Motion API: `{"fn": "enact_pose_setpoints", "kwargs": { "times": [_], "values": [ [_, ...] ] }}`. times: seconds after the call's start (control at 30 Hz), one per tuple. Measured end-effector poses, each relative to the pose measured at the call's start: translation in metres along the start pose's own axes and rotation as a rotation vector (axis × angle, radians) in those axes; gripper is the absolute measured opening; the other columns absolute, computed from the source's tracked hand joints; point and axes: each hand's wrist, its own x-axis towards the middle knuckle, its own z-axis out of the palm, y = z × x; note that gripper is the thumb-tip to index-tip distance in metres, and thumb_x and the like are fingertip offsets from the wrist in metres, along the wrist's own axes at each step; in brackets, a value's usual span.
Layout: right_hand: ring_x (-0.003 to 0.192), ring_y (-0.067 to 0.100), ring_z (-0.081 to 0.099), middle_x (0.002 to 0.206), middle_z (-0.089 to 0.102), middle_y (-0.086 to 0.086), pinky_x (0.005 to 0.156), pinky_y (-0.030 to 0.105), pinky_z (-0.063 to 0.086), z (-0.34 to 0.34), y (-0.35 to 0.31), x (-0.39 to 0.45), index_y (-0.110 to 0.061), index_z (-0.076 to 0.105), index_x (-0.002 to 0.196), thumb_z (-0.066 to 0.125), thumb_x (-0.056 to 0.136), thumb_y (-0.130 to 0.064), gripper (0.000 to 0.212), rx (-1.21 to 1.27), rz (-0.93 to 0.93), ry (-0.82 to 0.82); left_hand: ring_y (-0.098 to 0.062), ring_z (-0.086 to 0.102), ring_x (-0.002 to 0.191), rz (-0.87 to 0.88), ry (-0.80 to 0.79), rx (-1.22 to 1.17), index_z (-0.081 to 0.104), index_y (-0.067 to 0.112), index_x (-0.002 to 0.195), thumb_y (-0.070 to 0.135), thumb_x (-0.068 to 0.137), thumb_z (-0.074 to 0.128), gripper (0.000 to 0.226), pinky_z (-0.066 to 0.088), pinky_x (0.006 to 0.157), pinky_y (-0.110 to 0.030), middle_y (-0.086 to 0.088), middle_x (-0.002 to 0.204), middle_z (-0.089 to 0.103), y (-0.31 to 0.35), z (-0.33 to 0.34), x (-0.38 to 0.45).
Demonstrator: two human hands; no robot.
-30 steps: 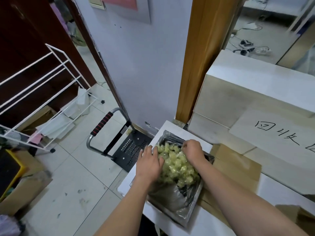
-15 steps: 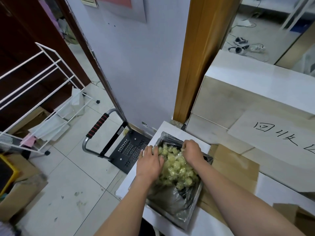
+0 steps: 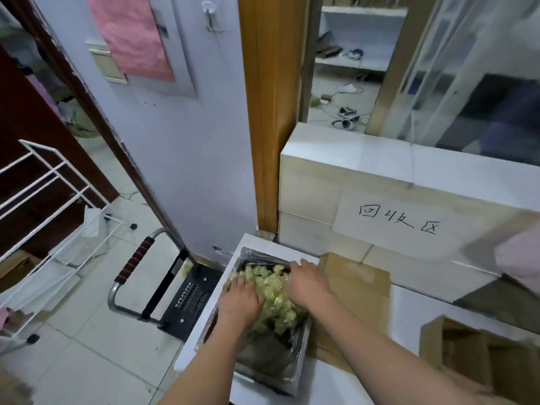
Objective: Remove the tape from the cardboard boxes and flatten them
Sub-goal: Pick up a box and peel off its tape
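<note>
Both hands press down on a yellow tape wad (image 3: 273, 299) in a box (image 3: 295, 366); left hand (image 3: 240, 302) spread flat; right hand (image 3: 306, 283) too.

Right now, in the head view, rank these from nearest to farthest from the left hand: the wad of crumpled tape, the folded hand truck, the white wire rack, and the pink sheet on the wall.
1. wad of crumpled tape: under the left hand, in the lined bin.
2. folded hand truck: on the floor, just left.
3. white wire rack: far left.
4. pink sheet: high on the wall.
</note>
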Motion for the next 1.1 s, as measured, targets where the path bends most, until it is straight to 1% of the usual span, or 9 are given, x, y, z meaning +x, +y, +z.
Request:
{"fn": "enact_pose_setpoints", "kwargs": {
  "times": [0.13,0.23,0.43,0.5,0.57,0.7,0.83,0.97,1.1],
  "values": [
    [0.136,0.034,0.039,0.149,0.040,0.016,0.114,0.044,0.031,-0.004,0.020,-0.041,-0.013,0.035,0.149,0.043,0.098,-0.047,0.062,0.022,0.103,0.007,-0.032,0.017,0.152,0.090,-0.008,0.025,0.023,0.013,0.157,0.044,0.106,0.022,0.060,0.017,0.122,-0.050,-0.015,0.164,0.022,0.033,-0.014,-0.014],
    [0.130,0.032,0.046,0.144,0.046,0.015,0.109,0.041,0.037,-0.005,0.036,-0.074,-0.013,0.038,0.147,0.041,0.099,-0.048,0.059,0.049,0.174,0.050,-0.033,0.021,0.150,0.179,0.007,0.050,0.023,0.014,0.157,0.044,0.106,0.023,0.060,0.022,0.121,-0.050,-0.015,0.164,0.022,0.056,-0.024,-0.027],
    [0.126,0.032,0.048,0.140,0.048,0.015,0.102,0.039,0.041,0.002,0.058,-0.150,-0.013,0.040,0.144,0.044,0.097,-0.044,0.056,0.079,0.329,0.033,-0.033,0.038,0.138,0.355,0.053,0.063,0.035,0.011,0.149,0.038,0.103,0.031,0.053,0.031,0.114,-0.047,-0.016,0.150,0.039,0.091,-0.020,-0.065],
    [0.125,0.032,0.048,0.139,0.049,0.016,0.099,0.040,0.042,0.011,0.062,-0.179,-0.013,0.040,0.144,0.044,0.098,-0.042,0.055,0.082,0.368,0.029,-0.033,0.039,0.137,0.417,0.033,0.092,0.035,0.012,0.149,0.040,0.103,0.031,0.054,0.034,0.113,-0.047,-0.016,0.150,0.040,0.102,-0.011,-0.079],
    [0.123,0.032,0.048,0.137,0.049,0.015,0.098,0.041,0.043,0.022,0.068,-0.206,-0.012,0.040,0.143,0.043,0.098,-0.041,0.054,0.064,0.393,0.034,-0.032,0.039,0.139,0.473,0.034,0.138,0.035,0.012,0.149,0.042,0.104,0.029,0.055,0.034,0.112,-0.047,-0.015,0.151,0.039,0.114,0.000,-0.095],
    [0.120,0.030,0.052,0.132,0.052,0.011,0.090,0.038,0.045,0.035,0.084,-0.259,-0.013,0.043,0.139,0.043,0.098,-0.041,0.049,0.095,0.475,0.053,-0.032,0.042,0.133,0.547,0.025,0.199,0.045,0.012,0.139,0.042,0.104,0.029,0.048,0.032,0.112,-0.045,-0.014,0.141,0.048,0.144,0.015,-0.131],
    [0.119,0.029,0.056,0.132,0.057,0.009,0.087,0.037,0.047,0.036,0.118,-0.308,-0.015,0.044,0.140,0.045,0.098,-0.049,0.053,0.155,0.563,0.091,-0.033,0.043,0.132,0.626,0.023,0.233,0.042,0.011,0.143,0.042,0.106,0.028,0.051,0.032,0.112,-0.047,-0.014,0.143,0.047,0.188,0.019,-0.166],
    [0.112,0.027,0.058,0.124,0.062,0.005,0.075,0.031,0.042,0.039,0.153,-0.346,-0.017,0.057,0.123,0.049,0.097,-0.042,0.037,0.215,0.639,0.123,-0.033,0.040,0.135,0.702,0.034,0.270,0.036,0.011,0.149,0.040,0.106,0.025,0.053,0.033,0.113,-0.046,-0.015,0.149,0.041,0.233,0.024,-0.203],
    [0.105,0.025,0.061,0.117,0.064,0.003,0.072,0.031,0.042,0.041,0.193,-0.376,-0.017,0.060,0.116,0.051,0.096,-0.039,0.031,0.269,0.681,0.173,-0.032,0.039,0.137,0.732,0.083,0.327,0.035,0.012,0.150,0.041,0.107,0.024,0.054,0.033,0.113,-0.045,-0.014,0.150,0.039,0.283,0.020,-0.225]
  ]
}}
